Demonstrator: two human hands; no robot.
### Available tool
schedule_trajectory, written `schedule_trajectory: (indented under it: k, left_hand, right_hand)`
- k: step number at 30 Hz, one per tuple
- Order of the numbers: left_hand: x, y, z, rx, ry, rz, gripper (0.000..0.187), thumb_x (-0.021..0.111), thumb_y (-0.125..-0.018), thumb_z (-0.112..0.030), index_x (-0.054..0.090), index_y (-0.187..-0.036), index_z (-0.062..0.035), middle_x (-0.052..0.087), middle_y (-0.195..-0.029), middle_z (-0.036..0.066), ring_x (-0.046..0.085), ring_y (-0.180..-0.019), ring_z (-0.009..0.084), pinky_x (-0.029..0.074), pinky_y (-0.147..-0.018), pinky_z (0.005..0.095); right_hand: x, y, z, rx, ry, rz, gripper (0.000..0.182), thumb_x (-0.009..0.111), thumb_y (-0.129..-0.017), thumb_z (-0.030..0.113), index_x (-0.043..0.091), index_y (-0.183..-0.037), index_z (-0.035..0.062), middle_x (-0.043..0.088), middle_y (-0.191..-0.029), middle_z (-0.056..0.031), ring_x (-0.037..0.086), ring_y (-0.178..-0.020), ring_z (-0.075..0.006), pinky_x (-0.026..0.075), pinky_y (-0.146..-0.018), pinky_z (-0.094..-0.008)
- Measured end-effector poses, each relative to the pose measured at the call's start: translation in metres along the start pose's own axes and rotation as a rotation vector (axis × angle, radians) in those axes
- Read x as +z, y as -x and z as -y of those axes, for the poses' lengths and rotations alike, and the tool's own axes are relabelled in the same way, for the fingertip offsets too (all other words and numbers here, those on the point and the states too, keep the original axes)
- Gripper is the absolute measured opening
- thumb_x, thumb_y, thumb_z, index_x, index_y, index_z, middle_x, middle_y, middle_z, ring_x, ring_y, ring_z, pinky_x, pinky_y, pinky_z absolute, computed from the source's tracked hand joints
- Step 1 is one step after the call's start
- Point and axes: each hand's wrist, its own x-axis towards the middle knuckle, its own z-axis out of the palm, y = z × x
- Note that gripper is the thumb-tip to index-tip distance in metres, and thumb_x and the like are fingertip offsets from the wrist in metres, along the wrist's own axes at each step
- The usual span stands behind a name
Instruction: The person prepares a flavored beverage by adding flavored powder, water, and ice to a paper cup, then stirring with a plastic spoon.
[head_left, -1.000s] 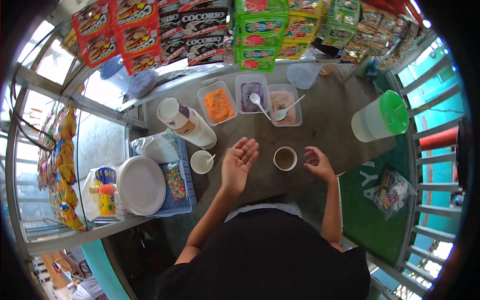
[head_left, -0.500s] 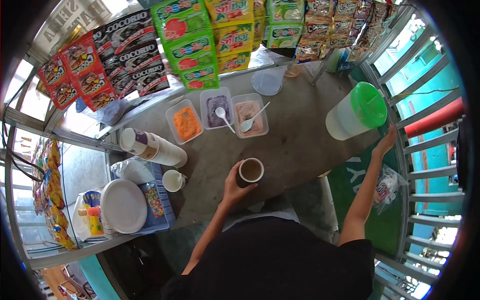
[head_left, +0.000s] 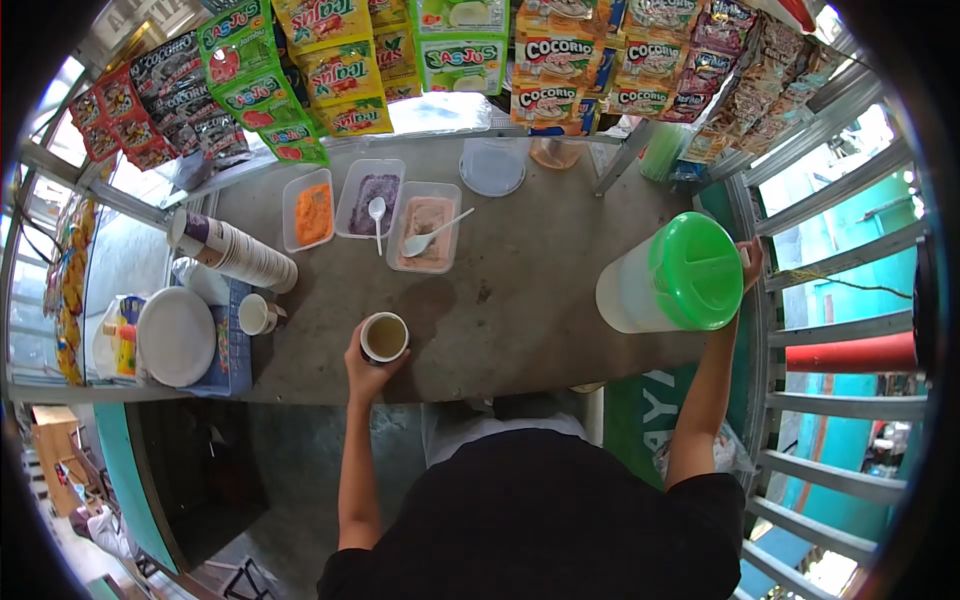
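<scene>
My left hand [head_left: 366, 372] is wrapped around a small paper cup [head_left: 385, 338] with a brownish drink in it, near the counter's front edge. My right hand [head_left: 752, 266] is closed at the far right side of a large clear pitcher [head_left: 628, 292] with a green lid [head_left: 700, 270]. The lid hides part of that hand and the grip itself. Pale liquid shows through the pitcher's wall, and it appears to lean to the right. Behind the cup lie three tubs: orange powder [head_left: 314, 212], purple powder [head_left: 372, 200] and pinkish powder [head_left: 428, 220]. White spoons rest in the last two.
On the left are a stack of paper cups [head_left: 240, 255], a single cup [head_left: 258, 314] and a blue basket [head_left: 238, 365] beside white lids [head_left: 176, 336]. Drink sachets [head_left: 450, 45] hang along the back. Metal bars [head_left: 850, 335] close in the right side.
The view has turned, shifting the counter items leftward. My right hand has gone from just beside the pitcher to closing at its side. My left hand stays around the cup.
</scene>
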Motion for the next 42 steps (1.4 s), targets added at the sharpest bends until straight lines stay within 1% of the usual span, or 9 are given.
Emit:
schedule_trajectory:
  k: [2,5,7,11,13,16,25,36,42]
  left_hand:
    - [0.006,0.003,0.0,-0.007,-0.001,-0.069,0.066,0.087,-0.063,-0.006,0.056,-0.121,0.0002,0.067,-0.109,0.009,0.064,-0.102,0.0172,0.049,-0.092,0.0317]
    - [0.01,0.004,0.0,-0.018,0.016,-0.086,0.066,0.087,-0.063,-0.006,0.056,-0.121,-0.0002,0.066,-0.109,0.007,0.063,-0.102,0.0171,0.048,-0.092,0.0318]
    - [0.014,0.004,-0.003,-0.005,0.007,-0.092,0.066,0.087,-0.063,-0.006,0.056,-0.121,-0.0003,0.066,-0.109,0.007,0.063,-0.102,0.017,0.048,-0.092,0.0315]
    - [0.021,0.002,-0.009,0.026,-0.026,-0.118,0.064,0.087,-0.063,-0.006,0.057,-0.119,-0.0004,0.066,-0.108,0.007,0.063,-0.101,0.0168,0.048,-0.092,0.0313]
    - [0.025,0.001,-0.009,0.036,-0.035,-0.114,0.064,0.088,-0.063,-0.008,0.057,-0.119,0.0001,0.067,-0.108,0.008,0.064,-0.101,0.0174,0.049,-0.09,0.0316]
    - [0.034,-0.01,-0.014,0.067,-0.05,-0.085,0.063,0.088,-0.064,-0.01,0.058,-0.118,0.0005,0.068,-0.107,0.009,0.065,-0.1,0.0181,0.05,-0.089,0.032]
    - [0.097,-0.065,-0.053,0.13,0.055,0.079,0.064,0.089,-0.064,-0.012,0.058,-0.118,0.0006,0.068,-0.106,0.009,0.065,-0.098,0.0168,0.051,-0.089,0.0315]
    - [0.247,-0.146,-0.083,0.269,0.127,0.249,0.07,0.088,-0.065,-0.016,0.052,-0.122,0.0026,0.068,-0.107,0.013,0.067,-0.099,0.0185,0.054,-0.085,0.032]
    - [0.326,-0.171,-0.081,0.297,0.214,0.258,0.067,0.087,-0.067,-0.016,0.052,-0.121,0.0013,0.068,-0.107,0.013,0.067,-0.098,0.0185,0.054,-0.085,0.0326]
  right_hand:
    - [-0.009,0.006,-0.007,0.107,0.003,-0.035,0.032,0.062,-0.092,0.02,0.058,-0.115,-0.0016,0.059,-0.083,-0.0045,0.056,-0.072,-0.0125,0.049,-0.067,-0.0245]
    - [-0.036,0.017,0.01,0.127,0.371,-0.163,0.031,0.065,-0.088,0.02,0.061,-0.111,-0.0015,0.06,-0.08,-0.0052,0.058,-0.07,-0.014,0.05,-0.065,-0.0291]
    - [-0.043,0.017,0.043,-0.05,0.822,-0.33,0.031,0.071,-0.079,0.018,0.059,-0.098,-0.0038,0.06,-0.067,-0.0108,0.062,-0.063,-0.0246,0.052,-0.062,-0.0368]
    - [-0.058,0.032,0.034,0.165,0.535,-0.622,0.028,0.07,-0.081,0.021,0.06,-0.081,-0.0042,0.055,-0.061,-0.0085,0.058,-0.059,-0.0226,0.049,-0.058,-0.0385]
    - [-0.056,0.027,0.085,0.574,-0.057,-0.923,0.031,0.067,-0.084,0.021,0.058,-0.068,-0.0035,0.053,-0.061,-0.0066,0.052,-0.059,-0.0186,0.045,-0.057,-0.0363]
    - [-0.062,0.026,0.106,0.553,0.184,-1.014,0.037,0.066,-0.085,0.023,0.056,-0.059,-0.0022,0.051,-0.06,-0.0049,0.047,-0.059,-0.016,0.042,-0.056,-0.0342]
    - [-0.099,0.052,0.115,0.561,0.2,-1.067,0.036,0.065,-0.086,0.024,0.059,-0.064,-0.0028,0.055,-0.07,-0.006,0.052,-0.062,-0.0146,0.043,-0.055,-0.0297]
    - [-0.102,0.072,0.134,0.524,0.259,-0.936,0.033,0.057,-0.094,0.025,0.059,-0.071,0.0,0.053,-0.071,-0.0023,0.047,-0.061,-0.0102,0.039,-0.052,-0.0274]
    - [-0.096,0.073,0.129,0.472,0.439,-0.952,0.039,0.049,-0.095,0.027,0.054,-0.07,-0.0022,0.052,-0.07,-0.0071,0.049,-0.061,-0.0163,0.041,-0.053,-0.0327]
